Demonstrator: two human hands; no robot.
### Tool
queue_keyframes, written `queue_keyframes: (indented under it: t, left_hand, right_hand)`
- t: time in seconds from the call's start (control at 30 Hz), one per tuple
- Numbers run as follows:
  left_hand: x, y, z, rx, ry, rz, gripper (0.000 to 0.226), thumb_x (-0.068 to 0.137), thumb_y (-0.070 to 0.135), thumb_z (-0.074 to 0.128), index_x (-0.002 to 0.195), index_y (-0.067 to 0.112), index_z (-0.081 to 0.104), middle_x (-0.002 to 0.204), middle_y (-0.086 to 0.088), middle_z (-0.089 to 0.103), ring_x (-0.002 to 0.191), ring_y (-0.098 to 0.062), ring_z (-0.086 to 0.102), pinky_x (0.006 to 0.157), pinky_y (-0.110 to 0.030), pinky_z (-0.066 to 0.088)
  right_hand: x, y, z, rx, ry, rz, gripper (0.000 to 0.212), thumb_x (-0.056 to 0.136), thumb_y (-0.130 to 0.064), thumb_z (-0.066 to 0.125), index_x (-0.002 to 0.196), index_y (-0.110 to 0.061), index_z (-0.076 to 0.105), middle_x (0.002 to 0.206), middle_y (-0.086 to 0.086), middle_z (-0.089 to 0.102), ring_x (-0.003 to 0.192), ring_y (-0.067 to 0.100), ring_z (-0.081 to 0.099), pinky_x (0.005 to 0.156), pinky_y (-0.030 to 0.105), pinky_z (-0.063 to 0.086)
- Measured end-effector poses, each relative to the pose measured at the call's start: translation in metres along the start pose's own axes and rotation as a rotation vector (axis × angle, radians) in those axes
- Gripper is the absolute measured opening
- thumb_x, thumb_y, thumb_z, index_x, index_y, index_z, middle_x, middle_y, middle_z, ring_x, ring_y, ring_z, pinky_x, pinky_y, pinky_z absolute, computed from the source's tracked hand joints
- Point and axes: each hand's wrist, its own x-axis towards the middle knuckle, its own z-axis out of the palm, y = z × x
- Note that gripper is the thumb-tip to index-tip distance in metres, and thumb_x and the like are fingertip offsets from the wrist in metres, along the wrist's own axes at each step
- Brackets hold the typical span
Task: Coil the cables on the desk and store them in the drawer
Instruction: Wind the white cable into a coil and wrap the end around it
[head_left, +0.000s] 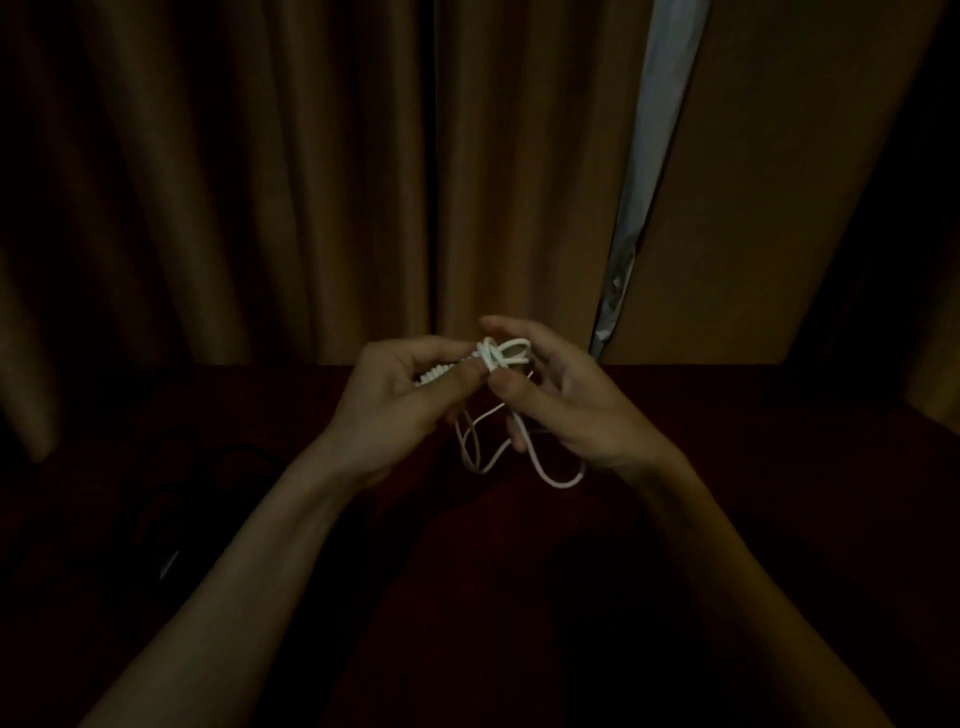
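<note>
A thin white cable (496, 358) is held up above the dark red desk (727, 441) in the middle of the view. My left hand (395, 405) grips a wound bundle of it between thumb and fingers. My right hand (556, 395) pinches the cable close beside it, where small loops cross at the top. Loose loops of the same cable hang below both hands, the lowest near the right wrist. A black cable (218, 467) lies on the desk at the left, hard to make out in the dim light. No drawer is in view.
Brown curtains (260, 182) hang right behind the desk's far edge, with a pale strip (644, 171) showing in a gap at the right. The scene is very dark; the near part of the desk is in shadow.
</note>
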Motion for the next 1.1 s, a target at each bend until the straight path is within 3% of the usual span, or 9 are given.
queue_keyframes:
  t: [0.1,0.2,0.4,0.5,0.57,0.63,0.73,0.9,1.1]
  left_hand:
    - [-0.001,-0.001,0.000,-0.120,-0.103,-0.166,0.032,0.083,0.029,0.067,0.104,0.006,0.074,0.068,-0.007,0.053,0.055,-0.007,0.044,0.043,-0.015,0.027]
    - [-0.001,-0.006,-0.003,-0.141,-0.161,-0.231,0.022,0.090,0.026,0.071,0.097,0.005,0.071,0.077,-0.013,0.046,0.057,-0.011,0.040,0.043,-0.016,0.025]
    - [-0.002,-0.009,-0.009,-0.149,-0.224,-0.239,0.022,0.090,0.031,0.063,0.090,0.011,0.073,0.081,-0.014,0.049,0.059,-0.011,0.041,0.045,-0.016,0.030]
    - [-0.002,-0.010,-0.010,-0.098,-0.203,-0.220,0.032,0.092,0.030,0.069,0.093,-0.002,0.067,0.070,-0.014,0.048,0.057,-0.015,0.038,0.045,-0.017,0.026]
    - [-0.001,-0.011,-0.009,-0.075,-0.172,-0.217,0.030,0.087,0.031,0.065,0.090,0.002,0.068,0.063,-0.008,0.049,0.054,-0.012,0.039,0.044,-0.016,0.026]
    - [0.000,-0.012,-0.009,-0.063,-0.151,-0.214,0.026,0.085,0.033,0.065,0.089,0.008,0.072,0.064,-0.006,0.051,0.054,-0.008,0.043,0.044,-0.015,0.028]
    - [0.001,-0.013,-0.009,-0.103,-0.145,-0.236,0.031,0.085,0.033,0.064,0.094,0.005,0.074,0.072,-0.011,0.054,0.055,-0.007,0.044,0.043,-0.014,0.028]
    - [-0.001,-0.007,0.000,-0.217,-0.202,-0.299,0.024,0.084,0.031,0.062,0.088,0.014,0.079,0.072,-0.010,0.056,0.051,-0.006,0.042,0.039,-0.013,0.024]
    - [-0.003,-0.008,-0.001,-0.120,-0.241,-0.250,0.033,0.098,0.033,0.054,0.087,0.010,0.075,0.071,-0.015,0.057,0.056,-0.012,0.048,0.046,-0.021,0.031]
  right_hand:
    - [-0.001,-0.001,-0.003,0.028,-0.071,-0.025,0.046,0.096,-0.017,0.060,0.141,-0.011,0.052,0.094,0.002,0.061,0.056,0.013,0.049,0.053,0.023,0.042]
    - [-0.002,0.001,-0.002,0.065,-0.073,-0.022,0.038,0.099,-0.006,0.056,0.135,0.005,0.051,0.081,0.001,0.059,0.056,0.008,0.048,0.052,0.022,0.040]
    - [-0.005,-0.004,-0.001,0.119,-0.138,0.064,0.034,0.096,-0.011,0.059,0.130,-0.008,0.055,0.087,0.014,0.054,0.065,0.012,0.054,0.073,0.036,0.060]
    - [-0.005,-0.001,-0.002,-0.021,-0.096,0.043,0.032,0.101,-0.007,0.057,0.133,-0.008,0.055,0.083,-0.005,0.061,0.064,0.008,0.054,0.059,0.031,0.056]
    - [-0.004,-0.001,0.000,-0.120,-0.050,0.027,0.031,0.101,-0.008,0.059,0.132,-0.010,0.058,0.091,-0.008,0.066,0.066,0.004,0.057,0.057,0.024,0.049]
    - [-0.004,-0.001,0.000,-0.198,-0.020,-0.013,0.035,0.100,-0.007,0.062,0.135,-0.013,0.060,0.116,0.005,0.065,0.088,0.002,0.067,0.071,0.018,0.052]
    - [-0.002,-0.003,-0.001,-0.322,-0.015,-0.076,0.047,0.097,-0.008,0.068,0.141,-0.021,0.058,0.128,0.011,0.057,0.117,0.012,0.063,0.093,0.031,0.057]
    - [-0.006,-0.006,-0.007,-0.162,-0.007,0.023,0.045,0.085,-0.002,0.078,0.125,-0.021,0.069,0.112,0.009,0.071,0.083,0.010,0.069,0.058,0.023,0.056]
    - [-0.005,-0.002,-0.004,-0.235,0.060,-0.055,0.028,0.082,-0.007,0.082,0.107,-0.013,0.074,0.100,0.000,0.059,0.079,0.015,0.071,0.054,0.029,0.056]
